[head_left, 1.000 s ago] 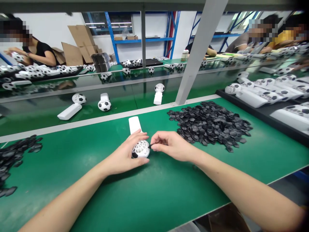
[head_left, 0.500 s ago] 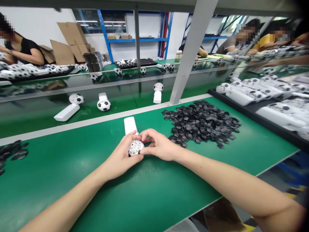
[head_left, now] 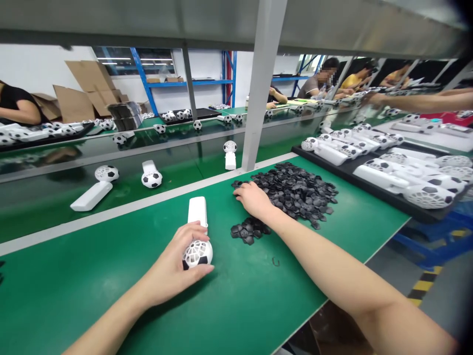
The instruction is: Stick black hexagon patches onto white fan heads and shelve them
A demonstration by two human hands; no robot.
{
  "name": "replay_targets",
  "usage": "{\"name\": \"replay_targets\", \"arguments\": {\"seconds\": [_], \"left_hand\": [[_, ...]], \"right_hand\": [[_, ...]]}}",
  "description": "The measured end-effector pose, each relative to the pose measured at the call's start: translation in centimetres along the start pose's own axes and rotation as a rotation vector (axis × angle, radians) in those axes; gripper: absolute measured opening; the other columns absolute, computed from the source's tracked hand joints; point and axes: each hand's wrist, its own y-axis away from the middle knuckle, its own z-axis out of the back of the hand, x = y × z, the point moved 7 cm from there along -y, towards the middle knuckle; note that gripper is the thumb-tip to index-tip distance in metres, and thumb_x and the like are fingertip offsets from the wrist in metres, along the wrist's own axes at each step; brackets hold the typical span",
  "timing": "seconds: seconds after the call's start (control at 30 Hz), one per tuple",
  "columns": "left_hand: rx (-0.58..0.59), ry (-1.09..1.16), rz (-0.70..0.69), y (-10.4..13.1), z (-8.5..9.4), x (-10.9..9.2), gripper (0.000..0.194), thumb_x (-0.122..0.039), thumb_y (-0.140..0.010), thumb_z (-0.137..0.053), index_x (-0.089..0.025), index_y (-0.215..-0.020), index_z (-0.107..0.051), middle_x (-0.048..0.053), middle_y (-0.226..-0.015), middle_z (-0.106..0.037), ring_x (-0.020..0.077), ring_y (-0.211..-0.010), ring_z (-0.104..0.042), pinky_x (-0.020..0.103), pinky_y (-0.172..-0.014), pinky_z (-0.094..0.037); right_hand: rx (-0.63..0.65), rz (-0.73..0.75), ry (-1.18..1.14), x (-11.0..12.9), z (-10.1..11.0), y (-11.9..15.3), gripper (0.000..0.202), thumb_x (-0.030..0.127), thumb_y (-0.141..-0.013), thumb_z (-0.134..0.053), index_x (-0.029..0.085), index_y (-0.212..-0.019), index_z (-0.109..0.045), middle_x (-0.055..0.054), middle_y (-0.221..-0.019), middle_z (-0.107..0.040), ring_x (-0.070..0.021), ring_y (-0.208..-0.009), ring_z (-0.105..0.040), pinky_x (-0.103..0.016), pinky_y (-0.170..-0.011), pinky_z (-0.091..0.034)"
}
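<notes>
My left hand (head_left: 175,264) is wrapped round the ball-shaped head (head_left: 197,253) of a white device with a soccer-ball pattern, resting on the green work surface. An openwork lattice and black patches show on the ball; the flat white handle (head_left: 197,211) points away from me. To the right, my right hand (head_left: 254,199) is at the left edge of a pile of small black pentagonal pieces (head_left: 301,190). Its fingers are bent, slightly apart, and touch the pile; no piece shows in them. A smaller cluster of black pieces (head_left: 250,230) lies just below this hand.
A black tray (head_left: 373,180) of similar soccer-ball devices stands at the right. More devices (head_left: 151,176) lie on the green belt beyond the metal edge. A grey post (head_left: 258,93) rises behind the pile. Other people work across the line, and a co-worker's arm (head_left: 417,101) reaches in at right.
My right hand has let go of the ball and moved right to the black pieces. A small cluster now lies apart from the pile. My left hand still holds the ball; the view has shifted.
</notes>
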Motion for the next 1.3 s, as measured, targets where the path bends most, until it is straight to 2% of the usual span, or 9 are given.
{"name": "replay_targets", "arguments": {"seconds": [0.1,0.2,0.33,0.47,0.53,0.7,0.83,1.03,1.3], "left_hand": [[-0.081,-0.034,0.175,0.3,1.0,1.1,0.045,-0.038,-0.066,-0.064,-0.023,-0.104,-0.045,0.008,-0.116,-0.039,0.0282,-0.109,-0.045,0.045,-0.091,-0.041],[-0.049,-0.006,0.255,0.6,1.6,1.5,0.049,-0.040,-0.064,-0.064,-0.021,-0.104,-0.044,0.006,-0.106,-0.043,0.0237,-0.092,-0.052,0.038,-0.078,-0.047],[0.051,0.001,0.228,0.8,2.1,1.1,0.045,-0.025,-0.065,-0.059,-0.023,-0.108,-0.044,0.004,-0.108,-0.045,0.0209,-0.087,-0.054,0.031,-0.070,-0.047],[0.009,-0.024,0.228,0.9,2.1,1.0,0.050,-0.018,-0.067,-0.051,-0.024,-0.115,-0.041,0.005,-0.117,-0.042,0.0206,-0.088,-0.053,0.030,-0.069,-0.045],[-0.017,-0.046,0.240,0.9,1.9,1.2,0.050,-0.020,-0.067,-0.051,-0.024,-0.116,-0.040,0.006,-0.119,-0.042,0.0213,-0.088,-0.053,0.031,-0.069,-0.045],[-0.012,-0.032,0.234,0.9,1.5,1.4,0.049,-0.023,-0.068,-0.052,-0.024,-0.116,-0.040,0.004,-0.116,-0.043,0.0193,-0.083,-0.053,0.029,-0.067,-0.044],[0.003,-0.013,0.249,0.9,1.7,1.2,0.049,-0.023,-0.068,-0.052,-0.024,-0.116,-0.041,0.004,-0.113,-0.044,0.0155,-0.072,-0.053,0.027,-0.062,-0.043],[-0.001,-0.012,0.244,0.8,1.7,1.2,0.049,-0.023,-0.067,-0.053,-0.024,-0.115,-0.041,0.005,-0.114,-0.043,0.0169,-0.077,-0.053,0.027,-0.063,-0.043],[0.012,0.039,0.133,0.4,2.1,1.6,0.054,-0.018,-0.063,-0.053,-0.026,-0.116,-0.043,0.003,-0.116,-0.045,0.0199,-0.087,-0.053,0.029,-0.070,-0.044]], "right_hand": [[0.065,-0.017,0.006,0.1,-0.5,0.3,0.013,0.014,-0.080,-0.056,0.017,-0.088,-0.065,-0.009,-0.094,-0.061,-0.0207,-0.090,-0.054,-0.028,-0.077,-0.041],[0.138,-0.020,-0.020,0.0,-0.5,0.6,0.008,0.016,-0.078,-0.058,0.018,-0.083,-0.063,-0.007,-0.090,-0.062,-0.0186,-0.081,-0.057,-0.026,-0.068,-0.041],[0.226,0.011,-0.070,-0.1,-0.4,1.0,0.013,0.011,-0.078,-0.054,0.019,-0.086,-0.060,-0.003,-0.079,-0.062,-0.0141,-0.072,-0.058,-0.022,-0.064,-0.041],[0.232,-0.016,-0.050,-0.2,0.1,1.6,0.024,0.019,-0.076,-0.060,0.016,-0.100,-0.057,-0.010,-0.097,-0.059,-0.0204,-0.083,-0.057,-0.027,-0.068,-0.042],[0.252,-0.036,-0.038,-0.3,0.2,1.9,0.019,0.018,-0.074,-0.062,0.016,-0.093,-0.059,-0.011,-0.096,-0.059,-0.0228,-0.083,-0.058,-0.029,-0.066,-0.041],[0.325,-0.043,-0.086,-0.4,-0.1,2.2,0.013,0.008,-0.073,-0.054,0.018,-0.078,-0.060,-0.004,-0.074,-0.064,-0.0159,-0.067,-0.058,-0.024,-0.057,-0.040],[0.299,-0.034,-0.103,-0.4,0.4,2.3,0.012,0.008,-0.071,-0.055,0.018,-0.070,-0.061,-0.004,-0.078,-0.063,-0.0158,-0.068,-0.057,-0.025,-0.057,-0.039],[0.215,-0.001,-0.197,0.9,0.5,2.2,0.010,0.026,-0.077,-0.058,0.019,-0.083,-0.061,-0.003,-0.078,-0.063,-0.0160,-0.072,-0.057,-0.025,-0.062,-0.041],[0.206,0.045,-0.313,1.4,0.7,2.1,0.004,0.019,-0.074,-0.059,0.019,-0.078,-0.060,0.001,-0.071,-0.061,-0.0137,-0.065,-0.056,-0.024,-0.059,-0.041]]}}
